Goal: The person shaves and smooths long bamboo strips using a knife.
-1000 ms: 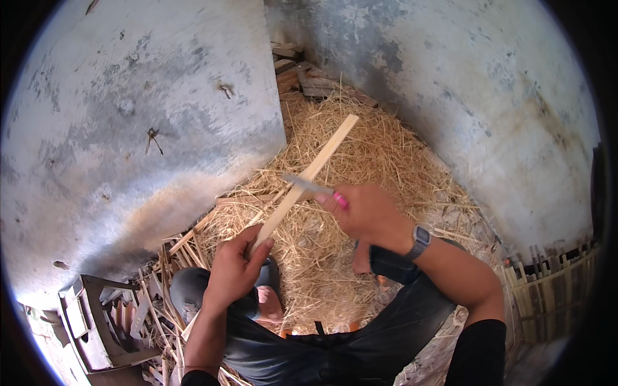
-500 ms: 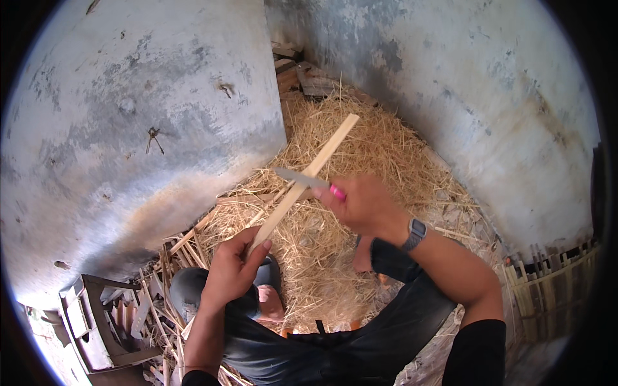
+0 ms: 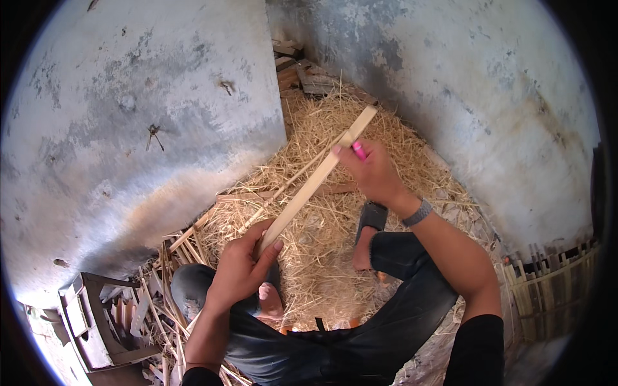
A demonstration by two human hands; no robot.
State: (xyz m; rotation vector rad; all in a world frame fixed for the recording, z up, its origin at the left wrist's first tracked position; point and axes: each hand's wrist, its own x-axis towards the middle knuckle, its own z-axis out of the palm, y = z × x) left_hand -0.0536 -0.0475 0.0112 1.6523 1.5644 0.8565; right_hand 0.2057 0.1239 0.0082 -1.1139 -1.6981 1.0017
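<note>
A long, flat, pale strip that looks like bamboo (image 3: 309, 188) slants up and away to the right in front of me. My left hand (image 3: 241, 267) grips its near end, thumb on top. Close to the far end, my right hand (image 3: 373, 168) is closed round a knife with a pink handle (image 3: 358, 150). The thumb lies against the strip, and most of the blade is hidden or blurred there. A thin sliver (image 3: 308, 166) shows along the strip's left side; whether it is attached I cannot tell.
Shavings (image 3: 322, 238) cover the floor between my feet and pile up toward the corner. Worn walls (image 3: 193, 83) close in on both sides. A broken wooden frame (image 3: 96, 321) and loose sticks lie at left. A slatted bamboo basket or rack (image 3: 550, 289) stands at right.
My right hand and the knife have moved up along the strip, away from me, toward its far end. The strip has shifted slightly up and right.
</note>
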